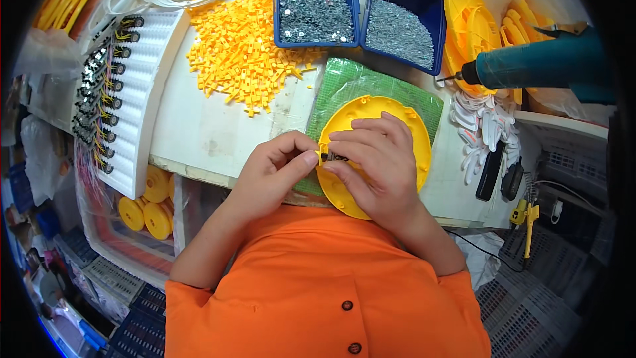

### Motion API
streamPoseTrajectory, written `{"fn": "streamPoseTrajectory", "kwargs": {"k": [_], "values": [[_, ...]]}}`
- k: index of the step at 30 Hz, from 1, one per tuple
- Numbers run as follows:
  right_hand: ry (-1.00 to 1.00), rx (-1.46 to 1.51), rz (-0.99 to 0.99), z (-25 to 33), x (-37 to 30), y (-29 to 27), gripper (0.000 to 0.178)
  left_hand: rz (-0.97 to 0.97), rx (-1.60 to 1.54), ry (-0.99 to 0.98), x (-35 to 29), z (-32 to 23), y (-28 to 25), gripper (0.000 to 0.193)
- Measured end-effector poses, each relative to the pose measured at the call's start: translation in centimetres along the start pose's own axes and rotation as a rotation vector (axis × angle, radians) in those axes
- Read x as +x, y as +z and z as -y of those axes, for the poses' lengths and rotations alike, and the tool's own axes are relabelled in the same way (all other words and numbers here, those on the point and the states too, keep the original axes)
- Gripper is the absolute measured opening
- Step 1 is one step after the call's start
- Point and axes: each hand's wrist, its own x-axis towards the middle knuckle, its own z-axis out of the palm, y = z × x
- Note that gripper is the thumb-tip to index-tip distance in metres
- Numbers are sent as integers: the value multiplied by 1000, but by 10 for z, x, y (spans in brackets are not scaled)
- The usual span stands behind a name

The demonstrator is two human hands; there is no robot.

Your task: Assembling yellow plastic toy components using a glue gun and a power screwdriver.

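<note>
A round yellow plastic shell (414, 134) lies with its inner side up on a green mat (344, 83) in front of me. At the shell's left edge, my left hand (275, 171) has its thumb and forefinger closed in a pinch; whatever is between them is too small to make out. From the right, my right hand (381, 169) reaches over the shell. Its thumb and fingers close around a small dark component (336, 157) near that same edge. The fingers partly hide this component.
Behind are a pile of small yellow plastic pieces (242, 46) and two blue bins of metal parts (318, 13) (401, 33). A teal power screwdriver (530, 66) juts in from the right above white gloves (487, 122). Wired components line a white foam tray (142, 93) at left.
</note>
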Motion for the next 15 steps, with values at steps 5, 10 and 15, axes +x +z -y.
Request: {"fn": "streamPoseTrajectory", "kwargs": {"k": [5, 10, 15], "values": [[-37, -56, 26, 3, -3, -2, 23, 40, 9, 36, 1, 3, 2, 10], [-35, -24, 89, -5, -2, -9, 25, 7, 650, 399, 2, -12, 0, 17], [236, 265, 278, -6, 6, -17, 32, -69, 1108, 755, 4, -25, 8, 21]]}}
